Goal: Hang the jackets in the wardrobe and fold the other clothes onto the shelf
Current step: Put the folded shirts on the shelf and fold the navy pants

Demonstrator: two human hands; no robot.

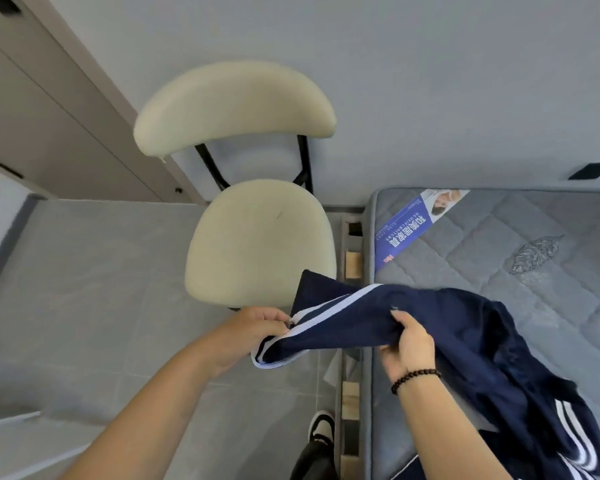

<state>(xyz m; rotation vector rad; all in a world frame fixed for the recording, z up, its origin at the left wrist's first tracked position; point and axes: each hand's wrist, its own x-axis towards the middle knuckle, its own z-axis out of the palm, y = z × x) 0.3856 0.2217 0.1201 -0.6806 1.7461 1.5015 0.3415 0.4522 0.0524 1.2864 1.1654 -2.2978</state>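
A navy blue garment with white stripes (465,334) stretches between my hands, over the gap between the chair and the bed. My left hand (253,327) pinches its striped end near the chair's front edge. My right hand (409,344), with a dark bead bracelet on the wrist, grips a fold of the fabric further along. The rest of the garment lies bunched on the mattress (499,244) at the lower right, where more white stripes show. Whether it is a jacket or trousers I cannot tell.
A cream padded chair (260,237) with a black frame stands in front of me on the grey tiled floor (84,289). A grey cabinet or wardrobe panel (49,109) rises at the upper left. A blue label (409,230) lies on the mattress. My shoe (321,427) shows below.
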